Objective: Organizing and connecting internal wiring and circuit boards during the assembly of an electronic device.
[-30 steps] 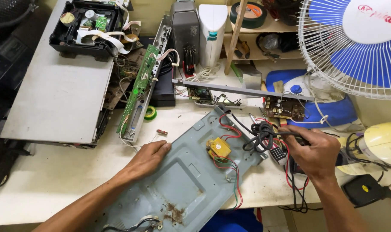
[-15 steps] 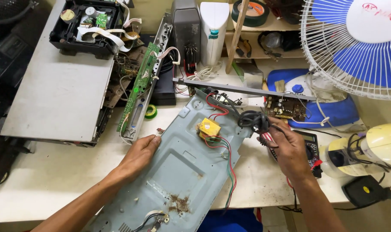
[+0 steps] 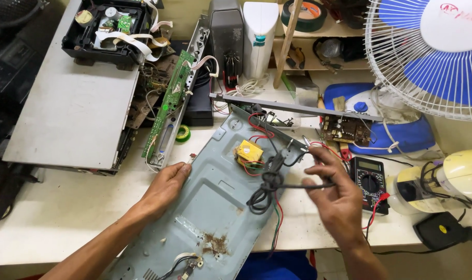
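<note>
A grey-blue metal chassis plate [image 3: 204, 207] lies slanted across the white table. My left hand [image 3: 166, 186] rests on its left edge, fingers curled over the rim. A yellow transformer [image 3: 249, 152] with red and green wires sits on the upper part of the plate. My right hand [image 3: 334, 194] is held just right of the plate, pinching a black cord [image 3: 269, 181] that is looped into a knot over the plate. The cord runs up to the plate's top corner.
A digital multimeter [image 3: 370, 181] with red lead lies right of my right hand. A green circuit board [image 3: 169, 98], a grey metal cover [image 3: 75, 111], a blue and white fan [image 3: 433, 46], a brown circuit board [image 3: 345, 129] and a black adapter [image 3: 441, 231] surround the work.
The plate has swung more upright and toward me. My right hand moved from the plate's top corner down and right, drawing the black cord out. My left hand stayed on the left edge.
</note>
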